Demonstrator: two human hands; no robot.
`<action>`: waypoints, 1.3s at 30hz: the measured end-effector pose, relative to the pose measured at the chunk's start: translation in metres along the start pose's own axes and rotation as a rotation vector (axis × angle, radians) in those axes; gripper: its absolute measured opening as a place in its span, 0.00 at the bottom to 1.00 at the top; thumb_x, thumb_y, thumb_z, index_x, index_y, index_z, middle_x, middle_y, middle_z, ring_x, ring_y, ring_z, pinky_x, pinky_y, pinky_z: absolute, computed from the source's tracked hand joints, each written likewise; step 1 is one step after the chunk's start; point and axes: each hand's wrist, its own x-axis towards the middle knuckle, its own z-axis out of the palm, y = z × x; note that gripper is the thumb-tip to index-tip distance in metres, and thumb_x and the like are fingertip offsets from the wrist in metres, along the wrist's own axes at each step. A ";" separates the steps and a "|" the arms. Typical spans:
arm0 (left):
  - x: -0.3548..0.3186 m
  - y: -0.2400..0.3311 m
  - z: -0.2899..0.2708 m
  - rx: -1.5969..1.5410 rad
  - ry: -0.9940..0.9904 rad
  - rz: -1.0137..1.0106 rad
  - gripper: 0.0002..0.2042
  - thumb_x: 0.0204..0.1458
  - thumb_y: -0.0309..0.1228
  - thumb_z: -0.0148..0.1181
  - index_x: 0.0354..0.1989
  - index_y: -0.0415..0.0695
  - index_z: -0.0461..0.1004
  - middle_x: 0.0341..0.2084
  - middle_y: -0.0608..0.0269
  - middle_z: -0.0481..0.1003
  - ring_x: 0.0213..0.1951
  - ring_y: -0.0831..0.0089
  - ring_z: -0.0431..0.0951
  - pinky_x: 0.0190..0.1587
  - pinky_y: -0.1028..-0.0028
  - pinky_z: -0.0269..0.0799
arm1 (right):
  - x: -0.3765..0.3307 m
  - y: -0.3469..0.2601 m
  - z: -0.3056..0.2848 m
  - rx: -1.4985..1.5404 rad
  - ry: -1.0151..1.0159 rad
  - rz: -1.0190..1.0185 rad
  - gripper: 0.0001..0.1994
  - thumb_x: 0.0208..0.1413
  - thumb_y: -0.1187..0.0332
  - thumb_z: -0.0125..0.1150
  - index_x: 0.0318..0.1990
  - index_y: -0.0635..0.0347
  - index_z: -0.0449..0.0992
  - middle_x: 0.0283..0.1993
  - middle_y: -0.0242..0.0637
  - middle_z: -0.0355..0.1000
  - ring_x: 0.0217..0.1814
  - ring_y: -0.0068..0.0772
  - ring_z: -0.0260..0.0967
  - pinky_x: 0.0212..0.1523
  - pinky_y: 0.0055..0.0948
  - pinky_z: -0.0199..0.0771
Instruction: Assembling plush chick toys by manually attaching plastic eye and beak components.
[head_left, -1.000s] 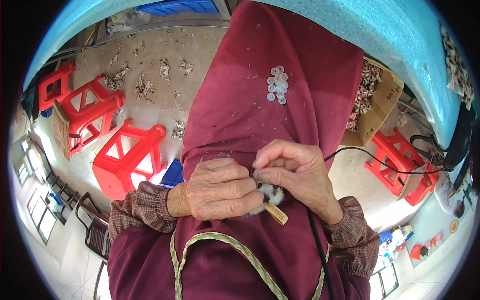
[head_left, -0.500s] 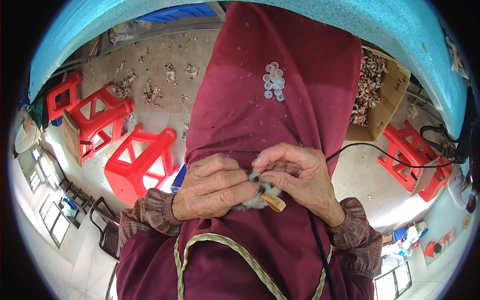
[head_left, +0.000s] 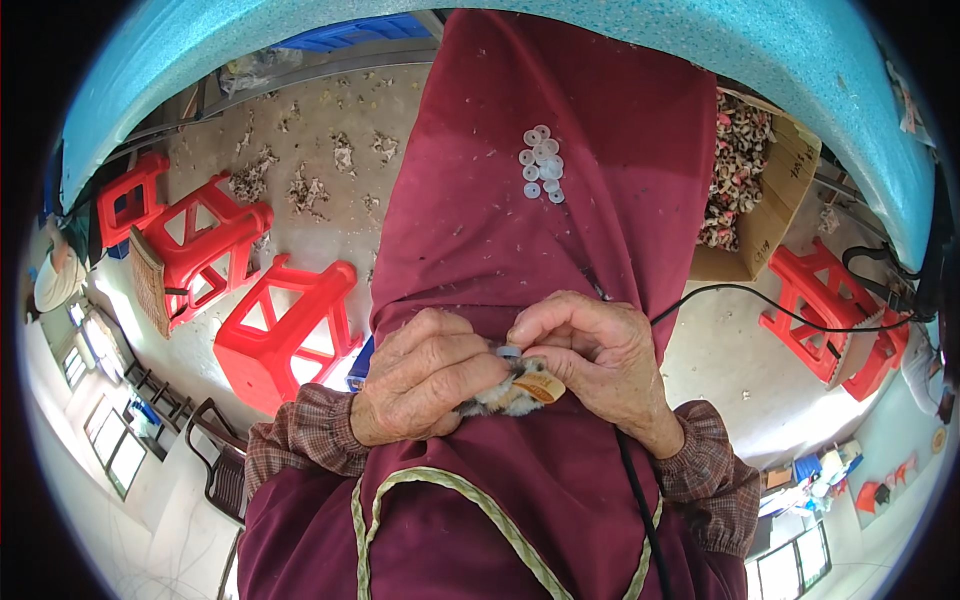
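Above my lap, my left hand (head_left: 425, 375) is closed around a small furry plush piece (head_left: 505, 402) with grey, white and tan pile. A yellowish fabric tag (head_left: 541, 386) sticks out of the plush toward the right. At its upper side sits a translucent plastic washer (head_left: 508, 352), close against my left fingertips. My right hand (head_left: 595, 360) pinches at this washer with thumb and forefinger, its other fingers curled. Farther up the maroon cloth (head_left: 480, 260) lies a loose cluster of similar translucent washers (head_left: 542, 165). Much of the plush is hidden by my left fingers.
An open cardboard box (head_left: 775, 200) full of small plush pieces stands at the right. Red plastic stools (head_left: 285, 340) stand left and right. A black cable (head_left: 760, 288) runs across the right side to my lap. Blue padding (head_left: 640, 30) arches along the top; scraps (head_left: 310, 190) litter the floor.
The plush has turned slightly between my hands, so its tag now points more to the right and up. The washer shows more edge-on. Both hands stay close together.
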 end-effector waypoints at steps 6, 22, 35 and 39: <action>0.008 0.002 0.004 -0.069 0.058 -0.078 0.22 0.29 0.18 0.60 0.40 0.35 0.74 0.33 0.54 0.72 0.31 0.61 0.74 0.31 0.67 0.73 | 0.000 0.004 0.000 0.058 0.035 -0.026 0.08 0.52 0.84 0.55 0.39 0.67 0.73 0.36 0.32 0.74 0.40 0.17 0.72 0.41 0.16 0.74; 0.011 -0.003 0.009 -0.213 -0.020 -0.440 0.12 0.46 0.21 0.55 0.41 0.35 0.70 0.30 0.54 0.73 0.31 0.61 0.76 0.36 0.72 0.72 | 0.010 -0.001 -0.003 0.119 0.108 0.231 0.11 0.50 0.84 0.56 0.40 0.64 0.66 0.35 0.30 0.69 0.36 0.16 0.70 0.35 0.15 0.72; 0.004 -0.008 0.010 -0.730 0.054 -0.893 0.13 0.43 0.30 0.68 0.36 0.38 0.76 0.28 0.68 0.74 0.31 0.84 0.72 0.34 0.81 0.68 | 0.010 0.003 -0.003 -0.217 0.038 0.127 0.15 0.45 0.78 0.68 0.35 0.63 0.65 0.33 0.32 0.68 0.35 0.15 0.66 0.33 0.19 0.69; 0.003 -0.011 0.007 -0.772 0.018 -0.894 0.15 0.39 0.30 0.71 0.35 0.38 0.76 0.29 0.68 0.75 0.32 0.84 0.72 0.35 0.82 0.68 | 0.008 0.001 -0.004 -0.253 0.018 0.093 0.14 0.45 0.79 0.67 0.33 0.64 0.65 0.33 0.32 0.69 0.34 0.15 0.66 0.32 0.18 0.69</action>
